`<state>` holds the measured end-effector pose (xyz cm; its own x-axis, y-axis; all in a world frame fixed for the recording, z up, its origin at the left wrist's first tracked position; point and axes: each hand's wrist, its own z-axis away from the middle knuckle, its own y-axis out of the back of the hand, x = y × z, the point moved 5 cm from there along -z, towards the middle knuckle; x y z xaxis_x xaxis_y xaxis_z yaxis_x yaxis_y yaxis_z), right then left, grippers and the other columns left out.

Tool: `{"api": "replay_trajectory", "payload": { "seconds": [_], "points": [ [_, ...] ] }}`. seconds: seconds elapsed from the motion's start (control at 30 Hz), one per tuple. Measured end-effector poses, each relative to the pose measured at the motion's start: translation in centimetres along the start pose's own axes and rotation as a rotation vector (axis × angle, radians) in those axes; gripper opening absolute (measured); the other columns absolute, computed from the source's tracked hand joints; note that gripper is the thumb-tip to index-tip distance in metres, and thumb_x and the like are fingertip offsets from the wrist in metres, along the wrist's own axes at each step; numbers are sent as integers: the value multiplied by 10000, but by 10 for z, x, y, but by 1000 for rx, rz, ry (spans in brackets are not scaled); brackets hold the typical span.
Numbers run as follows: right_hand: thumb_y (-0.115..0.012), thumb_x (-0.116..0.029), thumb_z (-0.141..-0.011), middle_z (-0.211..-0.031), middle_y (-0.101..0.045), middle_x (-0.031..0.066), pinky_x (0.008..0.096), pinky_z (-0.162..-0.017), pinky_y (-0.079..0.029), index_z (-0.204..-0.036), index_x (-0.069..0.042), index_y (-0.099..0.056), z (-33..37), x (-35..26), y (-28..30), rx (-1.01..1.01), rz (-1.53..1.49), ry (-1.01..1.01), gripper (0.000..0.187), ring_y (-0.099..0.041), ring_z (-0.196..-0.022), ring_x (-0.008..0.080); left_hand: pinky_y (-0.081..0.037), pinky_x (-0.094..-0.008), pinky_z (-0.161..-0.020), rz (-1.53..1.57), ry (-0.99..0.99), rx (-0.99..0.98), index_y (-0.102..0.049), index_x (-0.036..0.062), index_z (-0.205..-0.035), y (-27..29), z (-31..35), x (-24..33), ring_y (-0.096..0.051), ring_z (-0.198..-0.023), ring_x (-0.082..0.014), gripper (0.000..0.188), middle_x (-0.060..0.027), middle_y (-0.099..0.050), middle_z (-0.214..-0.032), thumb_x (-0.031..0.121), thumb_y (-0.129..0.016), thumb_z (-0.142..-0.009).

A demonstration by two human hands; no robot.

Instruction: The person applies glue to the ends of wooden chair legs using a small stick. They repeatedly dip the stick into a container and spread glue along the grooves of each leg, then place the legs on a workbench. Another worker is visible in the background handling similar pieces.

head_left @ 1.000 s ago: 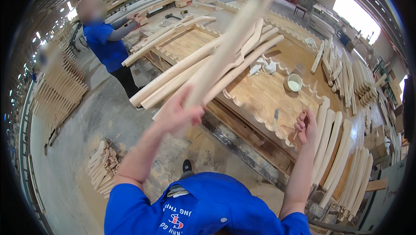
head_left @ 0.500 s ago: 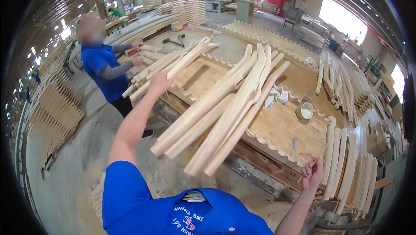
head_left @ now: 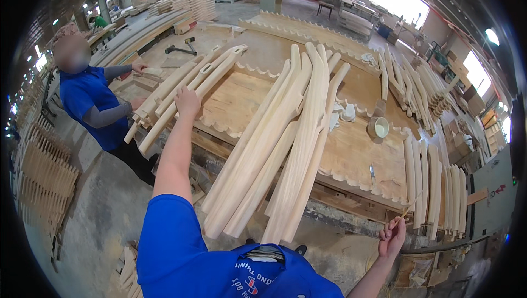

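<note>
My left hand point(head_left: 188, 103) is closed over a curved wooden leg point(head_left: 217, 76), the nearest piece of a group lying at the left of the bench. Beside it lies another wooden leg point(head_left: 189, 84) with an oval slot near its far end. My right hand point(head_left: 391, 236), at the lower right in front of the bench edge, pinches a thin wooden stick point(head_left: 408, 208) that points up and away. Between my hands, a pile of long pale wooden legs point(head_left: 274, 138) lies across the bench, its near ends jutting over the edge towards me.
On the bench are a cup of pale liquid point(head_left: 379, 127), white crumpled cloth point(head_left: 345, 112), a knife point(head_left: 372, 171) and a mallet point(head_left: 181, 47). More legs point(head_left: 422, 182) line the right end. A co-worker in blue point(head_left: 93, 97) stands at the left, hands over wood pieces.
The view has shifted, so the bench sits further left. My left hand and its leg appear further left and closer to the neighbouring pieces. The stick in my right hand now shows clearly.
</note>
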<state>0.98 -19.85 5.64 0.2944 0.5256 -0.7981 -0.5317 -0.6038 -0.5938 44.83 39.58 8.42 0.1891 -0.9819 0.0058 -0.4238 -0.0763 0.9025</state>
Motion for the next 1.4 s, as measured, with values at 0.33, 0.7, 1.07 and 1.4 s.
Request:
{"api": "replay_trajectory", "payload": {
  "seconds": [0.33,0.7,1.07,1.4],
  "points": [
    [-469,-243,-981,-689,-513,4,200,-396,-284,-966,-66,-564,-30,-7,-21,-121,71,0,202,-394,-474,70,-428,-387,-858,488,-401,43,-569,55,-1197,70,52,28,-513,-995,-280,480,-127,-529,-1067,365,-649,-839],
    [-525,-211,-896,-703,-611,70,333,-592,-465,-847,-12,-593,-184,-72,-59,-176,1516,614,216,-599,-649,212,-479,-446,-823,478,-787,-785,-164,92,-1456,212,273,169,-559,-979,-402,837,-259,-522,-1087,466,-595,-843],
    [-577,-159,-830,-913,-705,84,402,-676,-526,-888,-124,-719,-279,-55,-155,-398,2408,701,158,-671,-916,251,-411,-365,-948,627,-420,-615,-43,68,-1488,160,274,199,-486,-1124,-399,898,-300,-432,-1268,105,-547,-746],
    [-529,-183,-878,-1074,-637,109,422,-845,-493,-1033,-83,-645,-303,-30,-96,-329,2101,553,218,-576,-1075,282,-399,-290,-941,1141,-130,-533,-57,57,-1493,234,328,224,-527,-1095,-223,906,-191,-499,-1266,27,-532,-722]
  ]
}}
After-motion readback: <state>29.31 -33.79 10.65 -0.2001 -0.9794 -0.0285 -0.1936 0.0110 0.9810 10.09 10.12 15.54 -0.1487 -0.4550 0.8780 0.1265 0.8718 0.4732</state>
